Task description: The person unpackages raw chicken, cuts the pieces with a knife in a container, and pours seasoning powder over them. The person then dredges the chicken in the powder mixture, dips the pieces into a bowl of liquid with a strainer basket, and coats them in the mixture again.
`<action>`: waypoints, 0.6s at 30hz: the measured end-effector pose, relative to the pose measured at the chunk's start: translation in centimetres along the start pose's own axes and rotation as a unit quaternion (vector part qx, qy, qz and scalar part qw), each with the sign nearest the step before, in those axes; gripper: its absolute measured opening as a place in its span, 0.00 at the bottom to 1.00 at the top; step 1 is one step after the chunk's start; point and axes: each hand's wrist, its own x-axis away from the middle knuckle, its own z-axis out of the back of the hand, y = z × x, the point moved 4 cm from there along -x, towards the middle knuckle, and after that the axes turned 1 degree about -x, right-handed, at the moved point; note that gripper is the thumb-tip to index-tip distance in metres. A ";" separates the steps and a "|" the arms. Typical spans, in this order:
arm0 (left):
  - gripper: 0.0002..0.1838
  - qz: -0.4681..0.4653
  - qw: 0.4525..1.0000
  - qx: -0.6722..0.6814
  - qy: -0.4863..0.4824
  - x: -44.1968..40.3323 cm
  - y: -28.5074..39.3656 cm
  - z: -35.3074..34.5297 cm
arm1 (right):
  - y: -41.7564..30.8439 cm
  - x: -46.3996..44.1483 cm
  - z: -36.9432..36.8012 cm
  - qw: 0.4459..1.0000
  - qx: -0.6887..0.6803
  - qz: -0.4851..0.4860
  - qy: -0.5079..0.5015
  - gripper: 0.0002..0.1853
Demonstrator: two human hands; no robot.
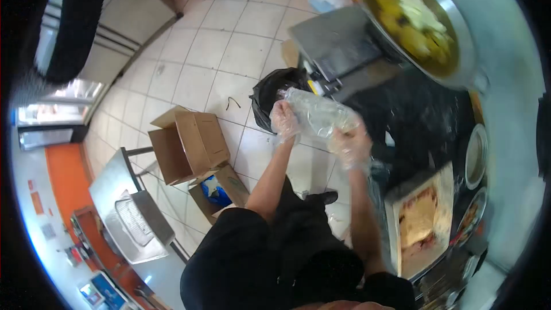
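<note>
Your gloved right hand and left hand apart, each clamped on an end of clear plastic bag, mid-air by left edge of black-covered bench; likely light, limp, slippery, tears easily, pinch gathered ends; black sack beyond

Wide-angle head view, bright, softly focused.
Edges bow, corners fall black; far-left rim glares blue-white; pale glints mark clear plastic; dark clothing shows little detail; right hand blurs slightly.
</note>
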 end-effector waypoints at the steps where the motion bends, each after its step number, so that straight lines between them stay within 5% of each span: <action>1: 0.12 0.017 0.999 -0.031 -0.019 -2.5 -3.6 -0.9 | -1.2 -0.2 -3.6 0.999 0.032 0.013 0.033 0.39; 3: 0.12 -0.023 0.987 -0.148 -0.063 -7.3 -8.2 -2.6 | -0.3 -3.2 -11.3 0.995 0.041 0.035 0.089 0.36; 5: 0.15 -0.129 0.954 -0.271 0.024 -11.0 -9.1 -2.3 | 2.7 -5.4 -18.6 0.988 0.030 0.065 0.139 0.34; 7: 0.18 -0.133 0.929 -0.341 0.057 -13.6 -11.2 -2.4 | 7.3 -9.5 -25.2 0.991 0.057 0.018 0.123 0.32; 10: 0.20 0.028 0.944 -0.329 -0.010 -15.4 -18.9 -2.4 | 16.6 -16.3 -34.3 0.990 0.029 -0.008 0.135 0.28; 12: 0.19 0.136 0.947 -0.254 -0.142 -16.2 -23.5 -2.8 | 21.9 -19.7 -40.6 0.994 0.006 0.050 0.093 0.29; 14: 0.15 0.096 0.979 -0.122 -0.131 -16.0 -24.2 -2.6 | 23.2 -22.0 -43.7 0.998 0.006 0.063 0.019 0.28; 18: 0.13 0.150 0.979 0.001 -0.139 -15.5 -22.7 -2.1 | 19.2 -22.9 -44.4 0.938 0.116 -0.180 -0.272 0.25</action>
